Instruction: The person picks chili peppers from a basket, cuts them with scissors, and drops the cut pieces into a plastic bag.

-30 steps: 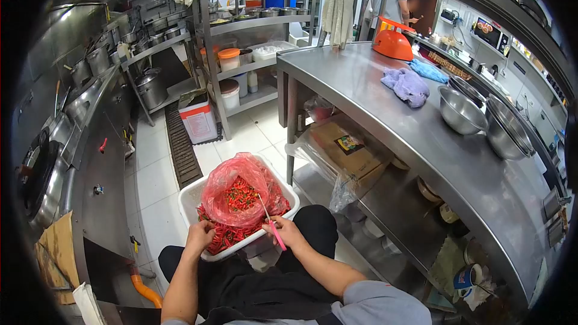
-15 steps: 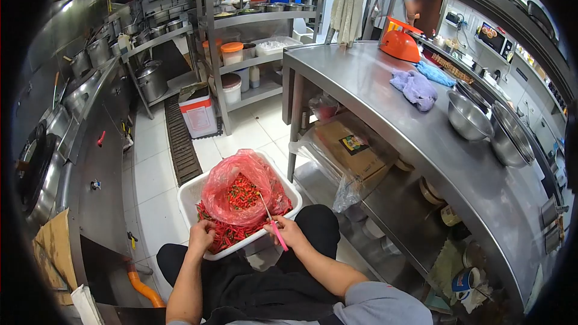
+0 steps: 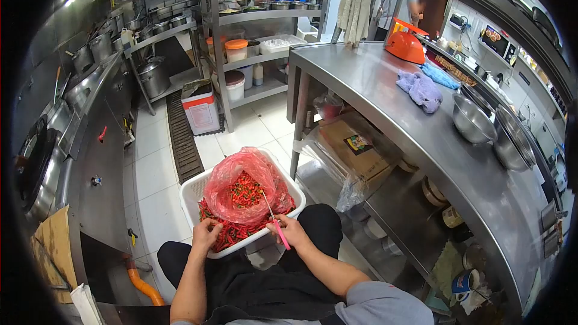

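A white plastic basket (image 3: pixel 190 197) sits between my knees, holding loose red chilies (image 3: pixel 232 235). On top of them lies an open red translucent bag (image 3: pixel 220 189) with small red and green chilies (image 3: pixel 247 191) inside. My right hand (image 3: pixel 288 232) grips scissors with pink handles (image 3: pixel 281 236), their blades pointing up over the bag's right side. My left hand (image 3: pixel 206 233) is at the basket's near left edge, its fingers pinched together by the loose chilies; anything between the fingertips is too small to make out.
On the right, a steel table (image 3: pixel 373 78) bears cloths, an orange scale (image 3: pixel 404 45) and metal bowls (image 3: pixel 474 121). Beneath it is a cardboard box (image 3: pixel 355 150). A white-and-red bin (image 3: pixel 201 111) stands ahead by the floor drain. Stoves line the left. A person (image 3: pixel 404 6) stands far back.
The view has shifted slightly, so the table and shelves sit further right. My left hand has moved slightly relative to the basket's near edge. The scissors remain in my right hand.
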Available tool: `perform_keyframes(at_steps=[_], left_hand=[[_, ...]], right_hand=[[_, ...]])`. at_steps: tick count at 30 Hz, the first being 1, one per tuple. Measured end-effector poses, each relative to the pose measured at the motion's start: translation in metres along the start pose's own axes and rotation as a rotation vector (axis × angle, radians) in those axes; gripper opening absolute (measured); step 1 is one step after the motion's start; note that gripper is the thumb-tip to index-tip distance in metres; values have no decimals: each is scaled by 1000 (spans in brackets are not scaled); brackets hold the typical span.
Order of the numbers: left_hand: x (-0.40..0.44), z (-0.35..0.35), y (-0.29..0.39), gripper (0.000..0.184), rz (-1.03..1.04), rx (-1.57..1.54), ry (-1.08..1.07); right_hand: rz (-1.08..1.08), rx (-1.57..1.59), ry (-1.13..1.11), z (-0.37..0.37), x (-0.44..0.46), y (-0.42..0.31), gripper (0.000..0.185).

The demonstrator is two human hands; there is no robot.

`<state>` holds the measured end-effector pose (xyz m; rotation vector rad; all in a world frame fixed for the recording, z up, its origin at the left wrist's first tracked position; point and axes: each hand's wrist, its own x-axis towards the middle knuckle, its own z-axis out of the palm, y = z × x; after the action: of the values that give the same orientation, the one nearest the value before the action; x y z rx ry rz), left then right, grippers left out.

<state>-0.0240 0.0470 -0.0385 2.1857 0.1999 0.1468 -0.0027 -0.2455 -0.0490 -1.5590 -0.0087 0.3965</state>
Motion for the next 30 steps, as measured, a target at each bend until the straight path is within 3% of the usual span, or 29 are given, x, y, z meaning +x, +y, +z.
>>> perform_keyframes(at_steps=[30], left_hand=[[0,11,-13,22,-105,-126,-65]], right_hand=[[5,2,-5,-3,-2,-1,62]])
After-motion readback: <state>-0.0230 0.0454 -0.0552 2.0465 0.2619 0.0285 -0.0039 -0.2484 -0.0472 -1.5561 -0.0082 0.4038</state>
